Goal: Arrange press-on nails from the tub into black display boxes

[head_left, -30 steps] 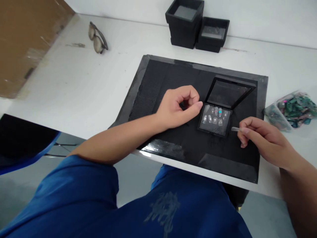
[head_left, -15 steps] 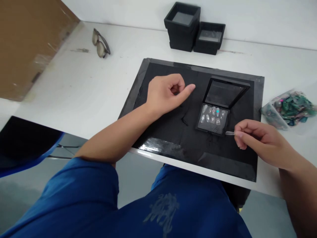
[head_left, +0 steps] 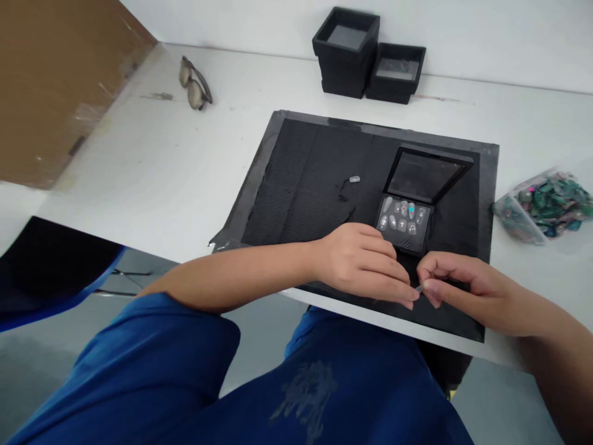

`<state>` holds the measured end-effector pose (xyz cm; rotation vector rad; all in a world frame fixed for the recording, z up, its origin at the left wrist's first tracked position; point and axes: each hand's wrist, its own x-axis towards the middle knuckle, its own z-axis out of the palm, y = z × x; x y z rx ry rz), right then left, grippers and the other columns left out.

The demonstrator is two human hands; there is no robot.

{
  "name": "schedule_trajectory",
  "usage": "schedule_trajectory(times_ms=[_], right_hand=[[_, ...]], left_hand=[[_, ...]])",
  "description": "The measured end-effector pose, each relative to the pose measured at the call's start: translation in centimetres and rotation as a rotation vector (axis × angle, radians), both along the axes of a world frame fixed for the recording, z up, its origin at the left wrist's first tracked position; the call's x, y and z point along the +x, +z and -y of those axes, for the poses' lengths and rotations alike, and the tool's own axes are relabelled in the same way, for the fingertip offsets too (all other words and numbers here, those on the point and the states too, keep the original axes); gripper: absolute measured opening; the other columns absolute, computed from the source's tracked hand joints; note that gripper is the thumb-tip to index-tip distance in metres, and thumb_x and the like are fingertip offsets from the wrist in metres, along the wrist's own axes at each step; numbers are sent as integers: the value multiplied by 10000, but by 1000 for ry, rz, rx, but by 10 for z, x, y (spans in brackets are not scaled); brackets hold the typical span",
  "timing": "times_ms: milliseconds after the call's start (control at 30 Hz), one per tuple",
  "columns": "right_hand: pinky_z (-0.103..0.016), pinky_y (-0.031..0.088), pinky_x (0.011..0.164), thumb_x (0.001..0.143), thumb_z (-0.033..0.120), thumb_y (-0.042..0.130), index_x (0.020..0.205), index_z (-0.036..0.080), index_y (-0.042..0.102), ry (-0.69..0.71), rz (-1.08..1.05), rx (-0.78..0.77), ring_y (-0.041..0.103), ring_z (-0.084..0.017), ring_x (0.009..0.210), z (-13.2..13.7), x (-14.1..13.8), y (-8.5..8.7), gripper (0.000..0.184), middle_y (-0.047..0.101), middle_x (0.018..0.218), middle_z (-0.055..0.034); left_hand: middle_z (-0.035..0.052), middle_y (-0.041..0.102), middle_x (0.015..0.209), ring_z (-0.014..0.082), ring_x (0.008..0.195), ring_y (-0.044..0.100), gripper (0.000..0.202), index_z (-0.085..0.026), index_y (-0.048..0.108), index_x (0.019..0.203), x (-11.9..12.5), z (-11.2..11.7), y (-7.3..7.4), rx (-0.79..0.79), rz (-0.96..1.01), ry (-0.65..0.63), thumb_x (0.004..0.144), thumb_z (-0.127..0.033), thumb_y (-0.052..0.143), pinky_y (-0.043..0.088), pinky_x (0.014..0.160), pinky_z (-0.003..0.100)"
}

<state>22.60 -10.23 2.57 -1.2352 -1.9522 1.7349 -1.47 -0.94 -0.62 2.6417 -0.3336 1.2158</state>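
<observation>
Place: a workshop, by its look, with a bench for small handwork
Bench [head_left: 139, 148]: white, scuffed and stained, set against a plain white wall [head_left: 241, 21]
Mat [head_left: 306, 179]: black, ribbed, edged with tape [head_left: 488, 198], laid as a work surface
Case [head_left: 403, 241]: open on the mat's right, decorated nail tips [head_left: 411, 211] in rows
Trays [head_left: 345, 77]: black, stacked at the far side
Tub [head_left: 521, 216]: clear, heaped with green pieces [head_left: 556, 201], right
Box [head_left: 60, 80]: brown cardboard, taped, far left
Floor [head_left: 259, 334]: plain grey
</observation>
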Motion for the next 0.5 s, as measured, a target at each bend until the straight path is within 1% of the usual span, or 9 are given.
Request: schedule_trajectory(times_ms=[67,133,300,400,500], right_hand=[[-221,438,598,1013,329,522,853,217,566,1,-22,-9,488,-107,681,0,-2,1,200,572,775,9],[-225,446,605,1023,343,496,847,216,557,9,-41,-23,491,-109,684,1,-4,2,226,574,775,6],[-229,441,588,1010,316,512,872,214,573,45,-67,-101,491,-112,687,5,-10,6,182,573,771,5],[-229,433,598,1009,330,513,866,210,561,61,-105,-115,471,-107,680,5,-16,6,192,562,771,11],[-236,450,635,1014,343,500,868,210,564,87,-140,-122,507,-111,713,5,-20,6,207,585,801,8]], left_hand=[[-80,794,917,80,701,719,142,-347,764,897,1,-1,-1,61,64,-28,782,-388,835,491,490,219],[-78,793,920,82,718,721,125,-352,766,895,1,0,1,86,69,-40,791,-389,827,506,497,217],[-102,776,872,73,733,722,85,-390,759,861,4,2,7,25,8,-73,827,-320,792,510,495,214],[-108,766,837,68,683,707,78,-388,754,808,7,5,9,90,54,-67,839,-320,778,490,461,217],[-106,745,769,59,592,665,77,-363,753,770,10,8,9,134,128,-63,837,-337,780,469,426,218]])
